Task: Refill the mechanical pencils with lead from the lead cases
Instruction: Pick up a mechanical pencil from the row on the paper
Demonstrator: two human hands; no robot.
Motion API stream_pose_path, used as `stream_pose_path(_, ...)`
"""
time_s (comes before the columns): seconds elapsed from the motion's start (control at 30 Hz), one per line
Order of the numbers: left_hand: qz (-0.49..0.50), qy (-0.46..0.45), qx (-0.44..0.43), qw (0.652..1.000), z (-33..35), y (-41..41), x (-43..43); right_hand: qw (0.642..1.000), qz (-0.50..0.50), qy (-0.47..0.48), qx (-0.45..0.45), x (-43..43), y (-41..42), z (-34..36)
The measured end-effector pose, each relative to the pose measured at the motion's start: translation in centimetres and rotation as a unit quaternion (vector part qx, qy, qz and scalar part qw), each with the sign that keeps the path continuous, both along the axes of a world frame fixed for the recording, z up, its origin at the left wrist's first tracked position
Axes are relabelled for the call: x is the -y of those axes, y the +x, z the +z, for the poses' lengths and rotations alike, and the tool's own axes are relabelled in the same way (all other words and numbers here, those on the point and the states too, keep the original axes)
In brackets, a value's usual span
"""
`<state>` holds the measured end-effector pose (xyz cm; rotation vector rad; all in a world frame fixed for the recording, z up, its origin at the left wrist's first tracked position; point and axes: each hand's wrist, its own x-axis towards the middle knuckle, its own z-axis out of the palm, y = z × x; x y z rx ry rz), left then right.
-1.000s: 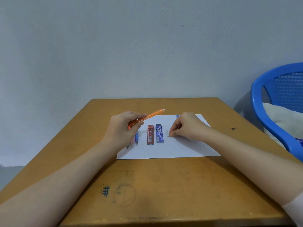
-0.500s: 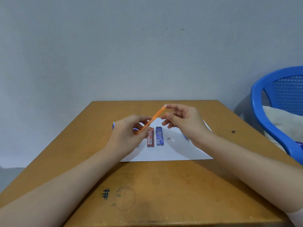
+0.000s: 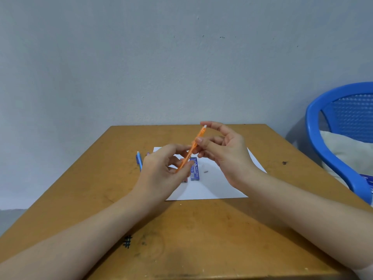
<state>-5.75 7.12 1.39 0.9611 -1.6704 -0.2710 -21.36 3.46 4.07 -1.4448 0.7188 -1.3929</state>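
Left fingers (image 3: 174, 150) gripping orange pencil (image 3: 199, 136), right fingers (image 3: 214, 125) pinching top

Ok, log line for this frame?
left hand: grips orange pencil | right hand: thumb and forefinger on its upper end | blue lead case: on paper

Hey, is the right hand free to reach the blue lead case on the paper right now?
Probably yes: the blue lead case lies just below the right hand, nothing between them, though its fingers are on the orange pencil.
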Motion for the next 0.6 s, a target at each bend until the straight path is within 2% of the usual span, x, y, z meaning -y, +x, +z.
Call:
stream_pose_path(0.13,-0.023,0.011,0.034,0.999,0.0,0.5,0.4,1.0,-0.027,0.004,0.005,0.5,-0.4,0.5)
stream_pose_path(0.23,0.02,0.038,0.1,0.994,-0.2,1.5,1.5,0.997,-0.049,0.037,-0.036,1.2,-1.2,1.3)
stream_pose_path(0.43,0.155,0.15,0.271,0.938,-1.2,4.0,4.4,0.963,-0.072,0.146,-0.213,3.4,-2.9,1.0)
stream_pose_path(0.6,0.184,0.258,0.322,0.892,-1.2,4.7,5.2,0.906,-0.07,0.173,-0.381,4.2,-2.9,-0.7)
